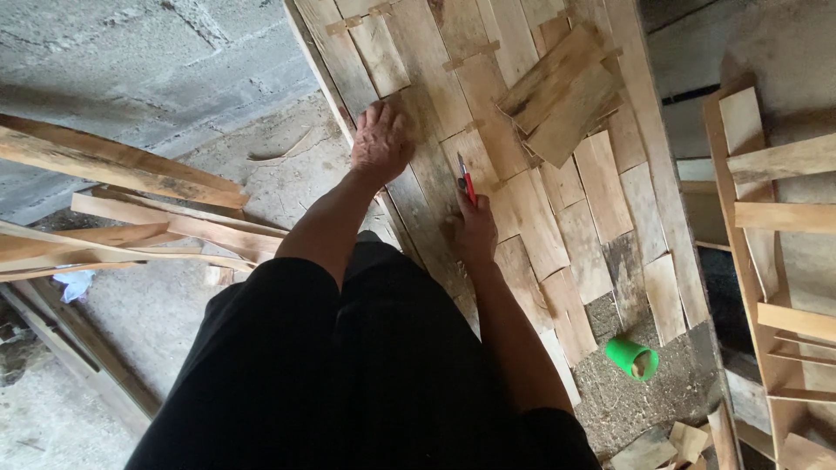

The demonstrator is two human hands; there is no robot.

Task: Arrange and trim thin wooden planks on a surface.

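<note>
Meanwhile left hand (380, 139) presses flat on boards (522, 200), right hand (475, 231) grips red pencil (468, 183); green cup (631, 358) lies tipped.

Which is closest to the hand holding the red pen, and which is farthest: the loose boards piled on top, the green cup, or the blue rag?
From the right hand in the head view:
1. Loose boards, up and to the right, lying on the plank panel.
2. Green cup, down and to the right, on its side on the sawdust.
3. Blue rag, far off at the left, under the long planks.
</note>
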